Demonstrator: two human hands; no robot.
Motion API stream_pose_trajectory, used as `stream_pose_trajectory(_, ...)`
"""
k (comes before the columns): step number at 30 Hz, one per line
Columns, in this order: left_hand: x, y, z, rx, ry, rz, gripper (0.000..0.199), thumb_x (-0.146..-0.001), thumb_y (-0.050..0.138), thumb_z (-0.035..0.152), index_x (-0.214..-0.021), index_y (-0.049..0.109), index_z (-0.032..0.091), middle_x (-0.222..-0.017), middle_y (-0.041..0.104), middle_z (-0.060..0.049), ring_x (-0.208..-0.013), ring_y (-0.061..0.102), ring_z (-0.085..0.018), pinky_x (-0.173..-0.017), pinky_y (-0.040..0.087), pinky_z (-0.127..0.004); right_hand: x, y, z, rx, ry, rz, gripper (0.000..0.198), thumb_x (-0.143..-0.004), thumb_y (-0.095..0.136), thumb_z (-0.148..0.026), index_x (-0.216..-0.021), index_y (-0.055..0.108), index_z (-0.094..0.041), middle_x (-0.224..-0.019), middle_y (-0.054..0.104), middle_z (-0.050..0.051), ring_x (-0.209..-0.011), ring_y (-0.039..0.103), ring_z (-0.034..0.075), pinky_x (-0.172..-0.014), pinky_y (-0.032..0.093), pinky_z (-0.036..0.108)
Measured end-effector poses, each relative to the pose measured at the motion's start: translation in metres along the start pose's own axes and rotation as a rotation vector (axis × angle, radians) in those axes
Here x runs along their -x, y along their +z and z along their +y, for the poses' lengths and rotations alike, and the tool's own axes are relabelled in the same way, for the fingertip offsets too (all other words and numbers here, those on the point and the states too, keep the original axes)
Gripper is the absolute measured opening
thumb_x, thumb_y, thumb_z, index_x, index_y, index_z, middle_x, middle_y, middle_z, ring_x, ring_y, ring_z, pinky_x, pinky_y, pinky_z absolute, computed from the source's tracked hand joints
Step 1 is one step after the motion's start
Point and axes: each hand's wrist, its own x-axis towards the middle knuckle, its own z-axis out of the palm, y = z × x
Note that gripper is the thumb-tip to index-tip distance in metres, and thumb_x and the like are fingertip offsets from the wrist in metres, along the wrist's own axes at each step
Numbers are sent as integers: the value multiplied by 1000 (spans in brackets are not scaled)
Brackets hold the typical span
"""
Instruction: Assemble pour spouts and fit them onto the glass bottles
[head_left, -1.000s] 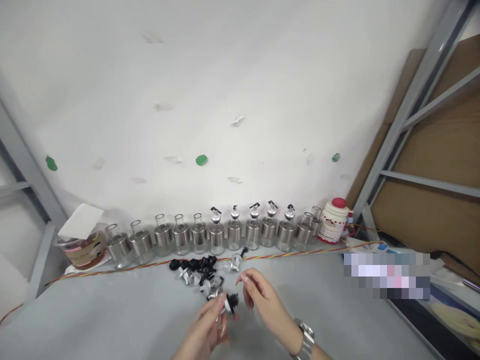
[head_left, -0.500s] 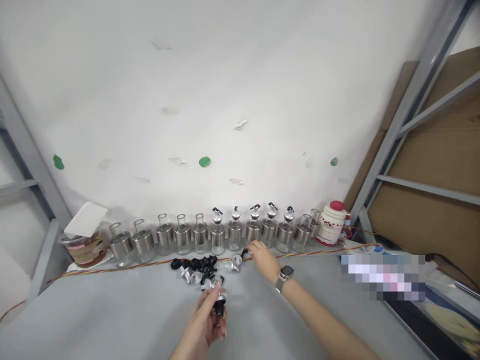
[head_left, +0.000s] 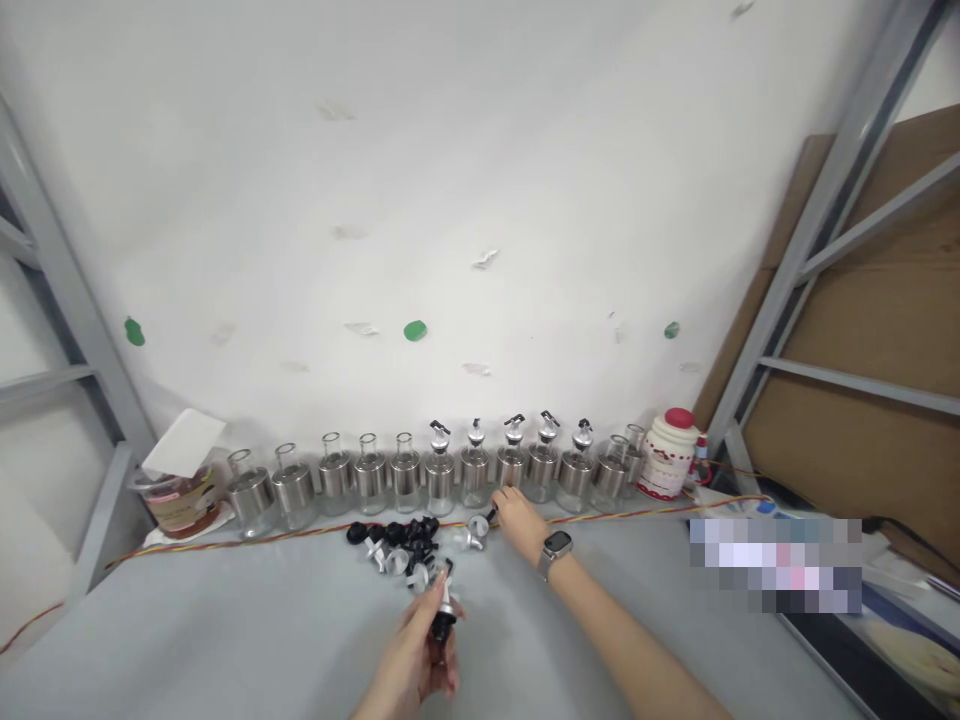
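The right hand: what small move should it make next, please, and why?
Probably the right hand should pinch the loose spout: it is at that spout's black end, contact unclear, while the left hand holds a black-and-silver stopper.

The near pourer [head_left: 444, 626] shows black and silver over a plain grey table [head_left: 247, 630], the far bottles [head_left: 511, 467] wear silver bands, the cord [head_left: 225, 545] twists red and yellow, and the far-right white jar [head_left: 669, 462] carries a red lid [head_left: 679, 418] and red trim

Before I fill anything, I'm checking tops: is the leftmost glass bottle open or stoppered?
Open: that bottle shows a bare neck, rim uncovered.
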Motion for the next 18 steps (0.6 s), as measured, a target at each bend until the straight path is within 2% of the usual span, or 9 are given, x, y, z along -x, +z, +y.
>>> stream_pose_trajectory(2, 3, -1, -1, -91, 148, -12, 45, -68, 46, 62, -72, 51, 18, -32, 34, 12, -24, 40, -8, -26, 32, -16, 7, -7, -7, -102, 8, 42, 27, -75, 41, 0, -91, 59, -12, -93, 56, 12, -95, 48, 22, -87, 34, 34)
stream_pose_trajectory(4, 9, -2, -3, -210, 370, 8, 40, -69, 51, 56, -78, 51, 18, -39, 41, 9, -30, 44, -9, -30, 38, -18, 20, -12, -18, -223, 19, 71, 23, -80, 41, -7, -94, 58, -13, -94, 57, 10, -90, 51, 20, -82, 39, 33)
stream_pose_trajectory(6, 16, -2, -6, -314, 605, 55, 36, -71, 53, 51, -83, 54, 17, -57, 53, 1, -42, 52, -11, -39, 45, -21, 37, -16, -32, -351, 26, 55, 17, -82, 43, -17, -90, 58, -14, -86, 60, 7, -78, 56, 18, -71, 44, 30)
stream_pose_trajectory(8, 22, 0, -10, -361, 706, 88, 37, -73, 51, 51, -87, 55, 17, -76, 56, -5, -50, 57, -12, -43, 47, -22, 56, -18, -47, -488, 27, 12, 15, -80, 49, -24, -86, 58, -14, -76, 62, 4, -68, 57, 15, -63, 46, 27)
stream_pose_trajectory(9, 24, 1, -11, -370, 701, 83, 38, -74, 48, 52, -90, 54, 18, -80, 56, -5, -50, 57, -12, -43, 47, -22, 65, -19, -54, -601, 37, -2, 16, -79, 52, -27, -85, 58, -14, -72, 62, 3, -65, 57, 15, -61, 46, 26)
stream_pose_trajectory(10, 25, 2, -13, -374, 672, 67, 39, -76, 45, 52, -93, 53, 18, -77, 56, -4, -46, 55, -11, -41, 46, -22, 73, -20, -61, -835, 80, -4, 15, -76, 56, -28, -82, 59, -14, -69, 61, 2, -63, 56, 14, -61, 45, 26)
stream_pose_trajectory(13, 26, 4, -18, -405, 570, -14, 36, -79, 40, 52, -86, 51, 18, -54, 46, 4, -35, 41, -6, -35, 35, -17, 88, -26, -76, -1260, 146, 5, 13, -68, 67, -27, -75, 61, -17, -66, 58, 0, -64, 53, 13, -63, 42, 25)
stream_pose_trajectory(16, 24, 4, -20, -435, 492, -64, 34, -79, 40, 52, -74, 48, 19, -44, 35, 8, -34, 30, -5, -32, 24, -15, 93, -32, -84, -1252, 62, 1, 10, -66, 69, -23, -71, 63, -18, -70, 56, -1, -68, 52, 13, -64, 41, 24)
stream_pose_trajectory(18, 23, 4, -21, -445, 462, -67, 35, -77, 41, 54, -73, 47, 20, -44, 34, 8, -35, 30, -6, -32, 24, -15, 93, -33, -86, -1186, 21, 7, 8, -67, 69, -23, -72, 64, -18, -71, 55, 0, -68, 52, 13, -65, 40, 24)
